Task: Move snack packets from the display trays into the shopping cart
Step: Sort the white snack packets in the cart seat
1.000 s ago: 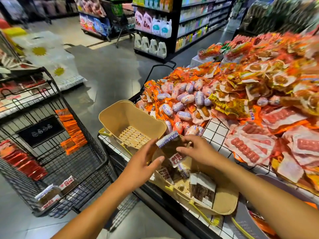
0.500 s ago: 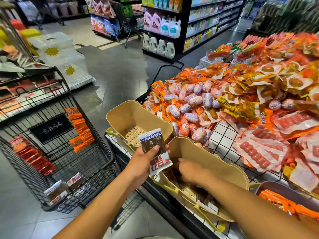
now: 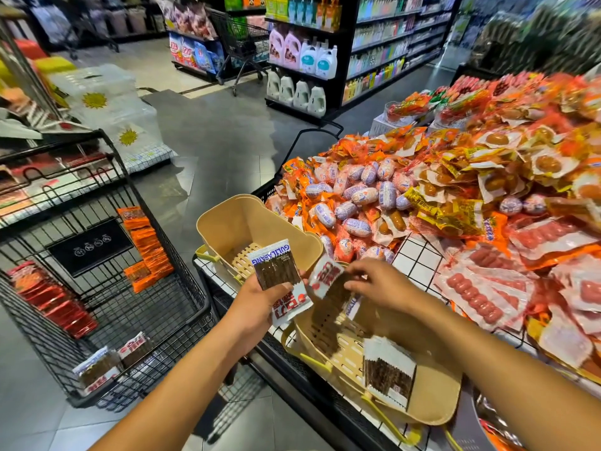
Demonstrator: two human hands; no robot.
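Left hand (image 3: 257, 309) grips one snack packet (image 3: 276, 271), thumb across it, near the table (image 3: 419, 260) edge. Right hand (image 3: 382, 284) pinches a second packet (image 3: 325, 275) over the near tray (image 3: 432, 408); the packet is blurred. A third packet (image 3: 388, 375) lies in that tray. Best: stack second on first, clamp both under the left thumb, swing left, release low inside the shopping cart (image 3: 136, 320), beside the cart packets (image 3: 110, 362).

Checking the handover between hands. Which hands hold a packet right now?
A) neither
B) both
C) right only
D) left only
B: the left hand grips a packet, and the right hand pinches a second packet above the near tray.
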